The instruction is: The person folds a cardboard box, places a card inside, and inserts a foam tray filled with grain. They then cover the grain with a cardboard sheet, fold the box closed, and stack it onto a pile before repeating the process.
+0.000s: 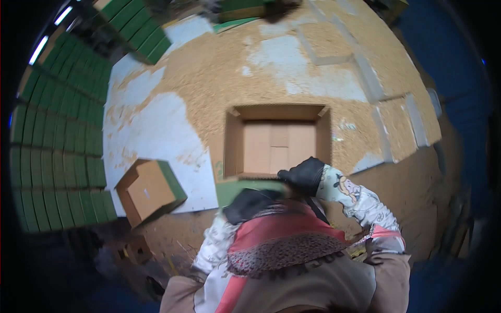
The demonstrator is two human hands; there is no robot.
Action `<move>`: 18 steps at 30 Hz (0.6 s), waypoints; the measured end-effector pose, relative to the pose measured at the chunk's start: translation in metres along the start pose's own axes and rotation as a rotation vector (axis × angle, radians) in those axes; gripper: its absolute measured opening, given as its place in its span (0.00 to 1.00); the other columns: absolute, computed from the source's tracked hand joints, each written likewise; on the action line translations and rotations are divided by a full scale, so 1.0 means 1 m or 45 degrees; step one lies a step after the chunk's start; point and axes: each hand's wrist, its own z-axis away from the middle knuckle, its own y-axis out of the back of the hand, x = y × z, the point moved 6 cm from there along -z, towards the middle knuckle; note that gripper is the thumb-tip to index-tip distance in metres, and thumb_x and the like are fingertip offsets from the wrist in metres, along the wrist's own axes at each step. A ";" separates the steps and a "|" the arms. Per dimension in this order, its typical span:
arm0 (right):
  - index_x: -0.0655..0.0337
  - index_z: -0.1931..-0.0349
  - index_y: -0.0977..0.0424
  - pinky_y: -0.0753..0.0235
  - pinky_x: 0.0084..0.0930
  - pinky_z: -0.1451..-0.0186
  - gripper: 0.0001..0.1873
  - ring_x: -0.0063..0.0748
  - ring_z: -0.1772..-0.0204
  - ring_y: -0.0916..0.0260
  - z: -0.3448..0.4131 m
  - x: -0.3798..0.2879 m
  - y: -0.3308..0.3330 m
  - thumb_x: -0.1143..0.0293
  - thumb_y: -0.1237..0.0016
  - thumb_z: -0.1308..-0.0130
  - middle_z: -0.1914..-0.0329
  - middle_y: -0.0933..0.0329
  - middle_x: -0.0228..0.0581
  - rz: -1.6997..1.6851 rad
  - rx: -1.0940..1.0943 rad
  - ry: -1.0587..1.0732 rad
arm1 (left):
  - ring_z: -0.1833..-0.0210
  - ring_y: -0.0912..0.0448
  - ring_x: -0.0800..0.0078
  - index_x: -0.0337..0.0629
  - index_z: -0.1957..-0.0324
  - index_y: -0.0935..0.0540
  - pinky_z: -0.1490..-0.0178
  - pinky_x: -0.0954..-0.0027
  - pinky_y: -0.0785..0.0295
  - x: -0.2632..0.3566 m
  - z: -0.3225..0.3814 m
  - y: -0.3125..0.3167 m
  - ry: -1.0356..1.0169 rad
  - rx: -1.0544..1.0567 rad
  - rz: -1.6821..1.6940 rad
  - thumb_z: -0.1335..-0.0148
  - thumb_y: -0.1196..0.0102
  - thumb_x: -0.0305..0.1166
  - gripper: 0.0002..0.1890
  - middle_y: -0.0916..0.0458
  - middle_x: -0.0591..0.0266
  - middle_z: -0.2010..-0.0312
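Note:
An open cardboard box (278, 135) stands before me with its bare inside facing up. Its near outer side (238, 189) is green. My right hand (303, 176), in a black glove, grips the near rim toward the right corner. In a matching glove, my left hand (252, 204) is blurred, low in front of the box's green side and close to my body. Its fingers are too smeared to show whether they hold anything.
Sawdust-like shavings (219, 70) cover much of the white tabletop (156, 117). A second cardboard box (150, 189) lies tilted at the left. Stacked green cartons (58, 133) line the left side, with more cartons (135, 29) behind. Shallow shavings-covered compartments (399, 129) are at the right.

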 end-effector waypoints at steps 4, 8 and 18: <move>0.53 0.64 0.30 0.32 0.32 0.71 0.13 0.39 0.73 0.32 0.033 0.017 -0.024 0.66 0.56 0.52 0.77 0.29 0.38 -0.140 0.698 0.108 | 0.50 0.33 0.58 0.36 0.55 0.30 0.47 0.67 0.41 0.023 -0.026 0.089 0.038 0.761 -0.635 0.48 0.54 0.26 0.16 0.29 0.50 0.56; 0.63 0.60 0.31 0.34 0.27 0.53 0.15 0.39 0.55 0.33 0.129 0.107 0.004 0.75 0.54 0.52 0.63 0.29 0.45 -0.496 1.754 -0.494 | 0.51 0.32 0.60 0.39 0.55 0.30 0.48 0.68 0.40 -0.027 -0.041 0.116 0.159 0.769 -0.864 0.48 0.60 0.21 0.16 0.29 0.53 0.57; 0.42 0.44 0.55 0.27 0.34 0.74 0.36 0.44 0.64 0.32 0.271 0.349 -0.284 0.73 0.53 0.53 0.56 0.36 0.41 -2.285 2.365 -1.265 | 0.52 0.32 0.66 0.33 0.58 0.30 0.48 0.72 0.41 -0.025 -0.064 0.120 0.364 0.714 -0.751 0.49 0.61 0.18 0.14 0.29 0.53 0.59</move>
